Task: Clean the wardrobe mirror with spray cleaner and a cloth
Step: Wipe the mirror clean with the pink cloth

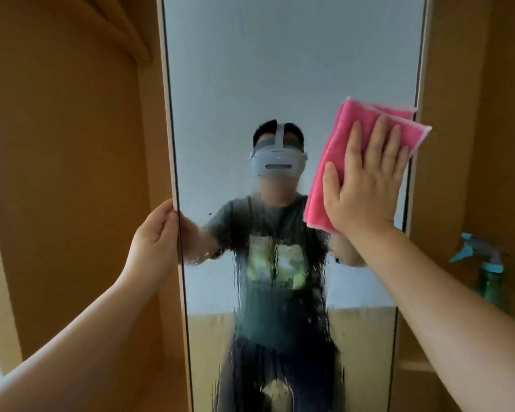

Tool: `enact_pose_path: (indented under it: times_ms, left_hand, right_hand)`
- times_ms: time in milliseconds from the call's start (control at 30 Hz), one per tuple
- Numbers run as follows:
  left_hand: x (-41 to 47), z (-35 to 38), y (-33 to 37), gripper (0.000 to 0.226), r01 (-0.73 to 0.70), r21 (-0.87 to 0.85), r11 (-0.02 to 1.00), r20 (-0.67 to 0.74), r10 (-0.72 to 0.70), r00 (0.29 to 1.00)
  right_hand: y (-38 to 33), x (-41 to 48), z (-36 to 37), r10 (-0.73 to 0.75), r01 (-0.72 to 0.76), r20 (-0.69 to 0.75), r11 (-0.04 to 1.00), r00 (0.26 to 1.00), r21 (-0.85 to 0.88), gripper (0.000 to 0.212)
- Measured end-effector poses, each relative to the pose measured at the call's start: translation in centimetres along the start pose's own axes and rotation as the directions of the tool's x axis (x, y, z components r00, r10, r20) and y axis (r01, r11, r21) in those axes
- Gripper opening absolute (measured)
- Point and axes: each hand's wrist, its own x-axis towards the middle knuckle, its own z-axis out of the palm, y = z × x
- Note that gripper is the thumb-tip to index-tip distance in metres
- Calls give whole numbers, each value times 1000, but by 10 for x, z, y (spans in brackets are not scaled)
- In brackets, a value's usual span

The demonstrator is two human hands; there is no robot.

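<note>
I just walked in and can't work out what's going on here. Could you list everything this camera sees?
mirror: one, pale-framed, upright at centre, on the wardrobe door
cloth: one, pink, folded, flat against the mirror's right side
wet streaks: many, clear, running down the mirror's lower half
spray bottle: one, green with a blue trigger, standing inside the wardrobe at right
wardrobe: one, light brown wood, on both sides of the mirror
headset: one, white, seen in the mirror's reflection of the person
left hand: one, grips the mirror's left edge
right hand: one, fingers straight, presses the cloth to the glass
</note>
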Motion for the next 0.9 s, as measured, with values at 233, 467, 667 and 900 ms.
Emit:
enact_pose_path:
  times_ms: [233, 467, 667, 900]
  left_hand:
    - [-22, 18, -35, 29, -23, -144, 989, -31, 19, 999]
    - [-51, 35, -41, 40, -79, -233, 969, -170, 40, 985]
    - [-59, 39, -32, 39, -90, -267, 959, -196, 37, 980]
    - [-56, 41, -34, 41, -62, -358, 932, -179, -3, 984]
  right_hand:
    - [5, -5, -2, -63, 66, 36, 995, 997, -69, 69]
    - [32, -12, -8, -211, 227, 125, 965, 970, -134, 72]
    - [40, -19, -13, -266, 296, 200, 945, 943, -139, 72]
    - [24, -18, -10, -153, 164, 123, 983, 981, -88, 63]
